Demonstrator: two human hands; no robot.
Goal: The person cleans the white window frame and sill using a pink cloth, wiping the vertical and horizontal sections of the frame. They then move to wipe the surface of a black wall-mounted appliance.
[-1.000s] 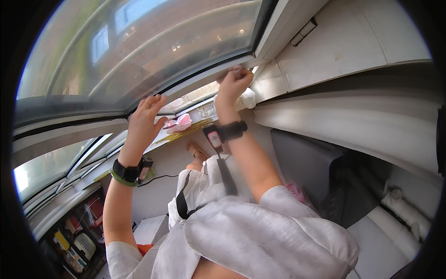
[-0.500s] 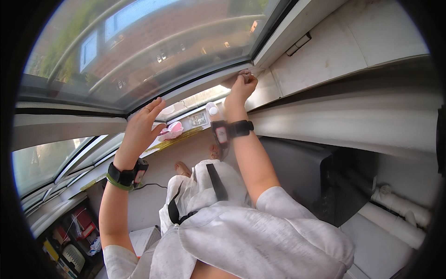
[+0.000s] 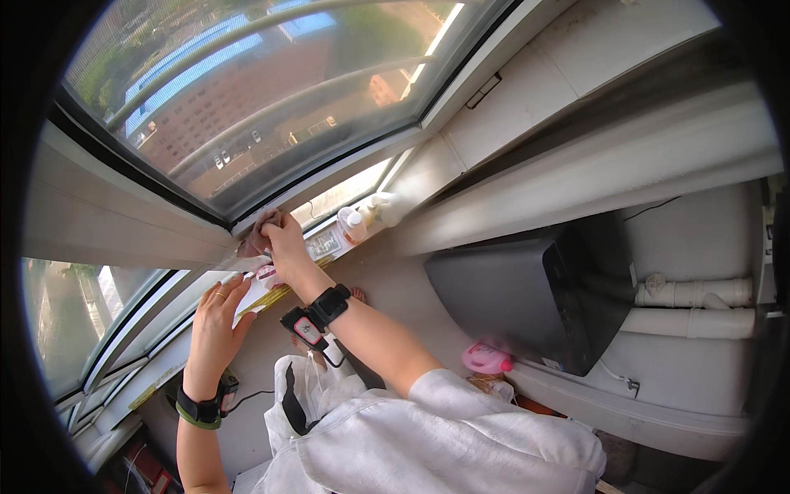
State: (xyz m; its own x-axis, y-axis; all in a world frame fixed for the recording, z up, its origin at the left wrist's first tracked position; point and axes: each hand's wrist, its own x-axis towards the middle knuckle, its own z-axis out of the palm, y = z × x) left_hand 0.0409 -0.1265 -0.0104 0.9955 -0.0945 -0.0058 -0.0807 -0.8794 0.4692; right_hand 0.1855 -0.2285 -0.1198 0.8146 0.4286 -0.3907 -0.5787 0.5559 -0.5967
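A person in a loose pale top, seen from above, works with both bare hands at a window. The right hand pinches a crumpled, brownish rag between thumb and fingers. The rag is at the lower left corner of the window's pale frame; exactly how much of it touches the frame is hard to tell.

The left hand is lower and further left, near the sill — its fingers loosely spread, with nothing visible in its grasp. Whether its fingertips touch the sill cannot be told. Each wrist wears a black band with a small device.

Just beside the right hand, a pink-and-white bundle lies on the sill, partly hidden. Further right along it stand a clear bottle with a white cap and, next to that, a blurred whitish object.

Through the glass, far below, are a reddish-brown building with blue roofing and some cars. At the person's right are a large black box, a pink jug and white pipes.
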